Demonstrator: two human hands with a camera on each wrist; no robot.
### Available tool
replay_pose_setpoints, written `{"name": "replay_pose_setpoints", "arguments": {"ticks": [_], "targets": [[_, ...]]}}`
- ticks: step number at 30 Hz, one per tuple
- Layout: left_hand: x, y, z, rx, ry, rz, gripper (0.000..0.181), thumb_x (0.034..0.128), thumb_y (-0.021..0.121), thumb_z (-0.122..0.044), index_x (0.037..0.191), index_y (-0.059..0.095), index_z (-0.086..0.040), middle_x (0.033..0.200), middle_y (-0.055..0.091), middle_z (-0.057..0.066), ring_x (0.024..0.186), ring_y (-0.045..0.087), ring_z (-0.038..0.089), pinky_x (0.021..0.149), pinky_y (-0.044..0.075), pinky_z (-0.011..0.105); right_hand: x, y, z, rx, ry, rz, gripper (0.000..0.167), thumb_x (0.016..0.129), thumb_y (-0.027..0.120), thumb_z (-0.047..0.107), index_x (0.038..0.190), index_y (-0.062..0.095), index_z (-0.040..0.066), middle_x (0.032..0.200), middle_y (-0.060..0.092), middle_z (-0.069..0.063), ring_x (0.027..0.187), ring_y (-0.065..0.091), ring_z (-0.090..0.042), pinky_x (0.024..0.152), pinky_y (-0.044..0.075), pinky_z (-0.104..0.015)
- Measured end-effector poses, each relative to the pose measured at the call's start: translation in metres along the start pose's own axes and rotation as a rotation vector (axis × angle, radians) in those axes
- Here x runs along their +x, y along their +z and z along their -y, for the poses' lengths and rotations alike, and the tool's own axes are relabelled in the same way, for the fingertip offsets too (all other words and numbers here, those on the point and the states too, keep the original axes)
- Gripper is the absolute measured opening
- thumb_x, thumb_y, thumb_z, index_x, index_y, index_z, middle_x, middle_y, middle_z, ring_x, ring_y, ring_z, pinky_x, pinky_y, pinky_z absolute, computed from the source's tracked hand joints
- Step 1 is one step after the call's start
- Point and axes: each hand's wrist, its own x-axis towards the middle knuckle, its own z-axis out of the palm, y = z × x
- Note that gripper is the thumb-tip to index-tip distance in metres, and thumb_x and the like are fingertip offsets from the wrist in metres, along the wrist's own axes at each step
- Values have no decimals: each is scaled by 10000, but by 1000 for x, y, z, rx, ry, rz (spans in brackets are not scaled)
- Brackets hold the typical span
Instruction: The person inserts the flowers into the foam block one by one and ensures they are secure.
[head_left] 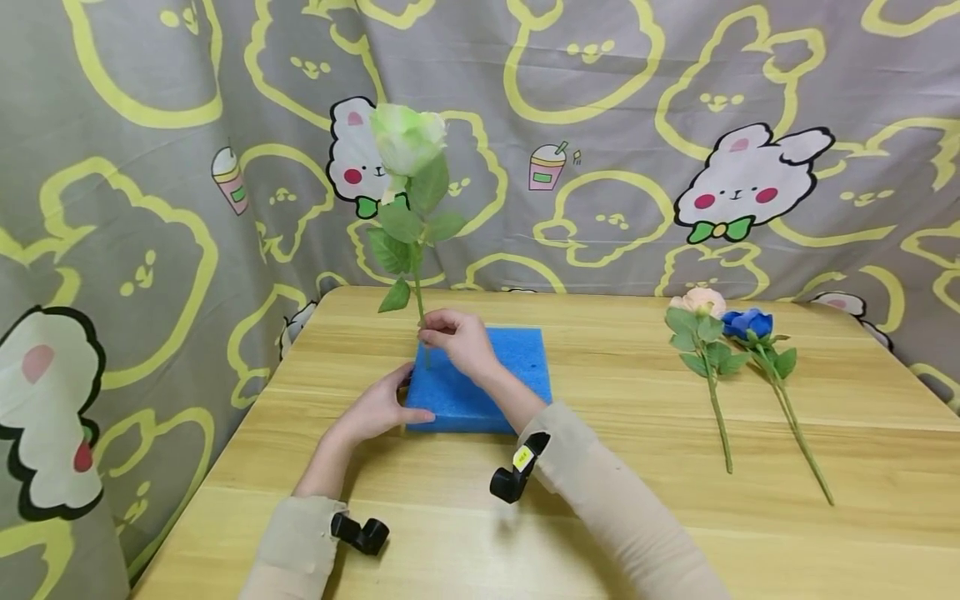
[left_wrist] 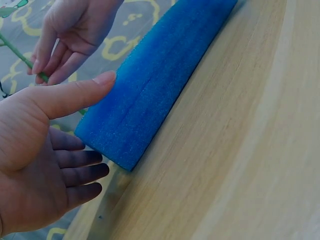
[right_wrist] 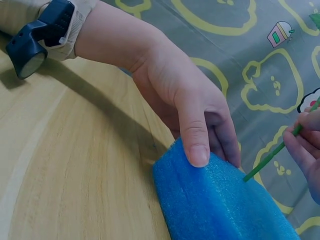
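fingers (left_wrist: 46, 46) of right hand (head_left: 465, 342), seemingly bent, pinch stem (right_wrist: 270, 157).

Table (head_left: 622, 375): is filling most of the lower half here, its pale wood grain showing.
Blue foam block (head_left: 465, 404): is lying just below centre.
Pale pink rose (head_left: 701, 302): is lying at right, blossom pointing toward the back edge.
Blue rose (head_left: 750, 323): is lying beside it, stem slanting lower right.
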Motion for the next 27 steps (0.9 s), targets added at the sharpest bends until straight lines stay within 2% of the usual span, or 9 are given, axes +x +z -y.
{"name": "replay_pose_setpoints", "arguments": {"ticks": [7, 14, 21, 27], "targets": [[0, 1, 1, 2, 0, 2, 945, 789, 742, -340, 1437, 195, 76, 1416, 327, 274, 1272, 365, 384, 1011, 321, 499, 1, 1, -7, -86, 6, -17, 208, 860, 639, 18, 1054, 654, -55, 942, 665, -168, 811, 667, -235, 724, 536, -299], [0, 1, 0, -15, 7, 7, 927, 791, 743, -326, 1441, 206, 58, 1410, 346, 260, 1260, 382, 378, 1006, 327, 503, 2, 0, -12, -69, 5, -19, 164, 850, 643, -5, 992, 656, -85, 905, 667, -183, 788, 667, -242, 708, 540, -305], [0, 1, -2, -16, 12, 8, 920, 793, 744, -306, 1436, 206, 72, 1409, 340, 273, 1260, 378, 386, 1008, 319, 511, 1, -1, -15, -106, 30, -12, 157, 848, 651, 9, 986, 668, -65, 900, 670, -169, 782, 674, -232, 686, 539, -275], [0, 0, -1, -1, -4, 1, 958, 773, 754, -353, 1441, 206, 61, 1408, 349, 261, 1263, 381, 367, 1013, 318, 499, 1, 0, -16, -127, 51, -5, 165, 850, 654, 22, 991, 673, -62, 914, 677, -165, 784, 680, -220, 687, 540, -280]]}}
